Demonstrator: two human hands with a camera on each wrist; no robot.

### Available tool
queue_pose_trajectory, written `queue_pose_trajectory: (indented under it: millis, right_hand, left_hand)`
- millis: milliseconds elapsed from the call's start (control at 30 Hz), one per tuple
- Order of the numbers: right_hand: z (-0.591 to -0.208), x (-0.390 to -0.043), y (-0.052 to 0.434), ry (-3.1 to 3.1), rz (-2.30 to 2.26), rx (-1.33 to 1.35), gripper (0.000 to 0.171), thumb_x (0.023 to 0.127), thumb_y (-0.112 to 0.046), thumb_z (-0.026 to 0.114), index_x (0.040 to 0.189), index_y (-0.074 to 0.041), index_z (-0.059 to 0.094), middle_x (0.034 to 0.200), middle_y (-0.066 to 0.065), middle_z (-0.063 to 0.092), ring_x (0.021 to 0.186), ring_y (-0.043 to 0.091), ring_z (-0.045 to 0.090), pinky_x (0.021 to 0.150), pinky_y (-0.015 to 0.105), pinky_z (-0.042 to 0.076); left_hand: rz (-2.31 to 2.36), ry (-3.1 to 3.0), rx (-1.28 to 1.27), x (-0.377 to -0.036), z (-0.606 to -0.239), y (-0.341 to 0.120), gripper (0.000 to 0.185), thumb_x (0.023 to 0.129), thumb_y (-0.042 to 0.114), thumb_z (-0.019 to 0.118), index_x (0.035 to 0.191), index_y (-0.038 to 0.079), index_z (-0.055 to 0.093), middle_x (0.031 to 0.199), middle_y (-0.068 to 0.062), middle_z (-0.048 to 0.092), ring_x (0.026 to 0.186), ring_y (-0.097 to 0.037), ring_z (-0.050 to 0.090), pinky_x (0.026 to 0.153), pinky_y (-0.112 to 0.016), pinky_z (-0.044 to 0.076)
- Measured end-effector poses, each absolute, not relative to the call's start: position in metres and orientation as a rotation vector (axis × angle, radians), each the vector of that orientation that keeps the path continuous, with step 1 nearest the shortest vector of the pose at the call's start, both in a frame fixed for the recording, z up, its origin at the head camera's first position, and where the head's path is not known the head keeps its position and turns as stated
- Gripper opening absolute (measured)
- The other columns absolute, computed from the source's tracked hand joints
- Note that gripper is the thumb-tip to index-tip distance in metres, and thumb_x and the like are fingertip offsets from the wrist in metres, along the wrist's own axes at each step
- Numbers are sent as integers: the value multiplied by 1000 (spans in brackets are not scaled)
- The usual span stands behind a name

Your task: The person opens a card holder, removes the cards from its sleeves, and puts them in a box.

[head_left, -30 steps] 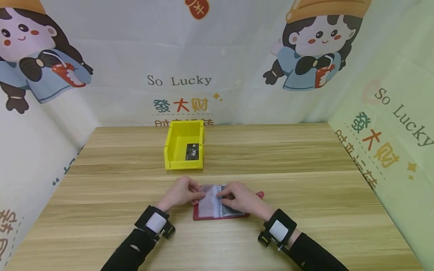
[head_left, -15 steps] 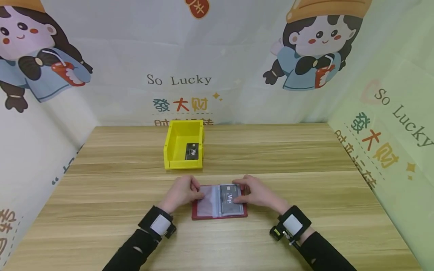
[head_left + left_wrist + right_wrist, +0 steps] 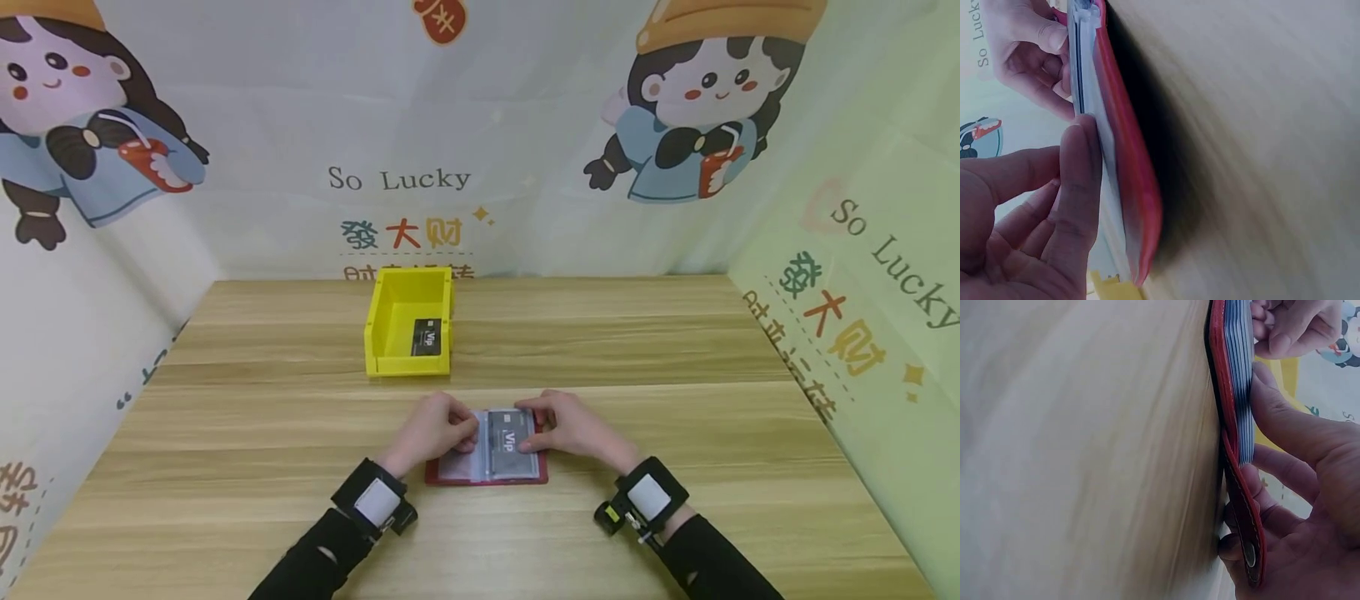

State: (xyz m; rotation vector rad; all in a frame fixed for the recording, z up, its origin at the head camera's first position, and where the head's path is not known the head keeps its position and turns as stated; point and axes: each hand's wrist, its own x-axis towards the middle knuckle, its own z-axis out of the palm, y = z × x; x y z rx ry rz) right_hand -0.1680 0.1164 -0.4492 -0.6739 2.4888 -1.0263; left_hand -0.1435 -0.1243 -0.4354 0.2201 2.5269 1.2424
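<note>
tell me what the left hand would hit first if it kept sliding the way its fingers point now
The left hand points rightward across the open red card holder. Going straight on, it would probably first meet the grey VIP card in its clear sleeve, then the right hand holding that side. Depth is hard to judge.

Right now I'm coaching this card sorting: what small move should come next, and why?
Probably slide the VIP card out of its sleeve with the left hand. The holder lies open on the table, the right hand steadies its right page, and another card already lies in the yellow bin.
</note>
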Motion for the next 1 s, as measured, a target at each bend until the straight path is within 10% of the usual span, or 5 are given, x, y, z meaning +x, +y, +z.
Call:
queue_pose_trajectory:
  millis: [1000]
  right_hand:
    - [-450, -167, 118, 2489, -1017, -700, 67, 83, -29, 83, 139, -1, 58, 91, 4, 55, 79, 13, 45, 65, 20, 36]
  left_hand:
    - [1353, 2441, 47, -145, -442, -111, 14, 92, 14, 72, 94, 0, 76, 70, -4, 70, 59, -9, 63, 58, -23, 56]
